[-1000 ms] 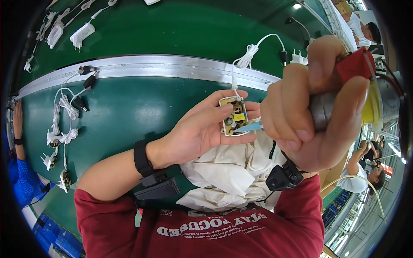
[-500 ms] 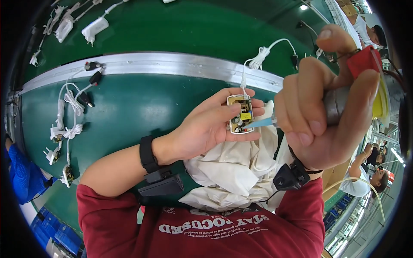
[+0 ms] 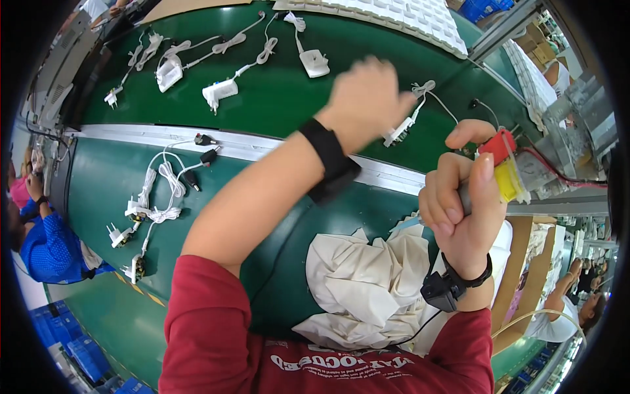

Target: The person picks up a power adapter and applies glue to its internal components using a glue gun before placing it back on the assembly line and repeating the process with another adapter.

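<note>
Left hand [image 3: 364, 98], blurred, grip indeterminate, hovered just left of the white cabled charger part [image 3: 401, 131] on the green belt [image 3: 275, 98]; right hand [image 3: 459, 210], farther back, gripped an upright grey red-and-yellow-topped tool [image 3: 502, 167].

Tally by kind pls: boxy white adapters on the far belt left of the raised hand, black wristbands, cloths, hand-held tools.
boxy white adapters: 3
black wristbands: 2
white cloth: 1
red and yellow tool, in the right hand: 1
Total: 7
</note>
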Action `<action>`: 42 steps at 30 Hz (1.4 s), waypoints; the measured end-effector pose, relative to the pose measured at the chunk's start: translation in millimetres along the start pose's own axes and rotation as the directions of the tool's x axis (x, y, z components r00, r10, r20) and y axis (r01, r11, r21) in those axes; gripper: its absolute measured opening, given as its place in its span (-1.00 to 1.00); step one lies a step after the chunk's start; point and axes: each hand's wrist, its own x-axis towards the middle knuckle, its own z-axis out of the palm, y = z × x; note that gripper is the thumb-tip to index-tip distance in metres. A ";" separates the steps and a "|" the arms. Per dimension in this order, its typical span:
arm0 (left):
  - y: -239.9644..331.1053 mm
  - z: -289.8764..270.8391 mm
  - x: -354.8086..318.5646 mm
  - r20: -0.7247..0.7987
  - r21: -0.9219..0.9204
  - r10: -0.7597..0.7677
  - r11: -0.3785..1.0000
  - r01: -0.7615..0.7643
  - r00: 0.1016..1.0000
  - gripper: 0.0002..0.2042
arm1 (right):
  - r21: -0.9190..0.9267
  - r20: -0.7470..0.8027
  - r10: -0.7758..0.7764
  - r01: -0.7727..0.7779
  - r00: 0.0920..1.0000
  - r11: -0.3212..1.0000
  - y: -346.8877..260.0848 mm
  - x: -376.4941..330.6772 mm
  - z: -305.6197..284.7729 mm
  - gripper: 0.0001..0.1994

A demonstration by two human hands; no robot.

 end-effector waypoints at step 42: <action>29.6 -29.6 -164.5 0.727 -0.501 0.256 -0.438 0.747 0.637 -0.55 | -0.074 0.065 0.110 -0.105 0.992 0.992 23.3 19.8 -3.2 -0.69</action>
